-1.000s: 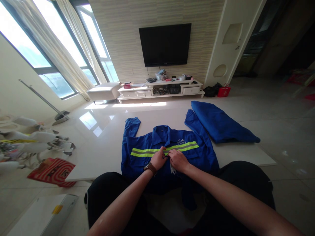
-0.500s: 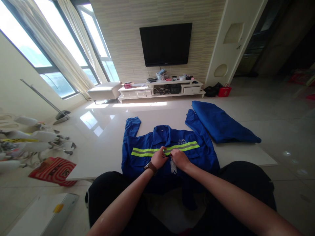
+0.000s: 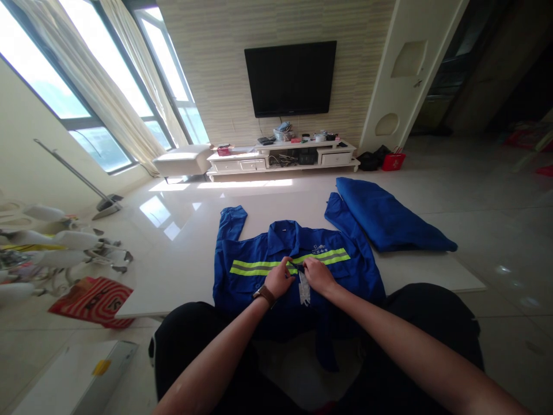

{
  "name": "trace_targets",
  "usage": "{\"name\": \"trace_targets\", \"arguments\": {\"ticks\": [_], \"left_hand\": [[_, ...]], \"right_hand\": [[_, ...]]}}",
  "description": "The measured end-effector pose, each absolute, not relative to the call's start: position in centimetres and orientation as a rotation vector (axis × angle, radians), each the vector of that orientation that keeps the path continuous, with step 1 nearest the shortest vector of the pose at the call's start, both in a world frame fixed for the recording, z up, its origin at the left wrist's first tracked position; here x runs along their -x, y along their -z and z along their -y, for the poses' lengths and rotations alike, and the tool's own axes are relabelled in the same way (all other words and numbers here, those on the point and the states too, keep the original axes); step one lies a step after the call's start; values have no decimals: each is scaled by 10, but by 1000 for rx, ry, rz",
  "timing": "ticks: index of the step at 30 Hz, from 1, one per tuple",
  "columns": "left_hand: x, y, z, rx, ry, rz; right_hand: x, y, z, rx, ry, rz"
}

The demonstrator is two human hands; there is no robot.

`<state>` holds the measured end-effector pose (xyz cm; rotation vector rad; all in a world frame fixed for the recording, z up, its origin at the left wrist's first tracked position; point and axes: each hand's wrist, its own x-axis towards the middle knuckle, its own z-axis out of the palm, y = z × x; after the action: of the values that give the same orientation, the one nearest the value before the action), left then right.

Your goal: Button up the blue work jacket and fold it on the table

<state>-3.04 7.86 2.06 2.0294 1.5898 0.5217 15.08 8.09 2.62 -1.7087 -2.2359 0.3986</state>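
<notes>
A blue work jacket [image 3: 242,288] lies front up on the white table [image 3: 173,271], its collar away from me and a yellow-green reflective stripe [image 3: 254,268] across the chest. My left hand [image 3: 280,280], with a brown-strapped watch [image 3: 264,295] on the wrist, pinches the jacket's front edge at the stripe. Just to the right, my right hand [image 3: 317,275] is closed on the other front edge at about the same height. Between and below the hands shows a pale grey-white patch [image 3: 305,289] at the front opening; what it is I cannot tell. The fingertips are partly hidden.
Folded blue cloth [image 3: 389,219] lies on the table's right side, touching the jacket's sleeve. On the floor at left are a red patterned bag [image 3: 93,302] and a lamp-like object with white shades [image 3: 52,258]. A low TV cabinet [image 3: 242,165] stands across the room.
My right hand has moved slightly right and up, drawing the jacket's front edge with it, so more of the pale patch shows. My left hand stays nearly where it was.
</notes>
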Motion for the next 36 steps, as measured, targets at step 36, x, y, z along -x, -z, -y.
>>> {"name": "trace_targets", "arguments": {"ticks": [36], "left_hand": [[148, -18, -190, -2062, 187, -1855]], "right_hand": [[-143, -14, -177, 1845, -516, 2598]]}}
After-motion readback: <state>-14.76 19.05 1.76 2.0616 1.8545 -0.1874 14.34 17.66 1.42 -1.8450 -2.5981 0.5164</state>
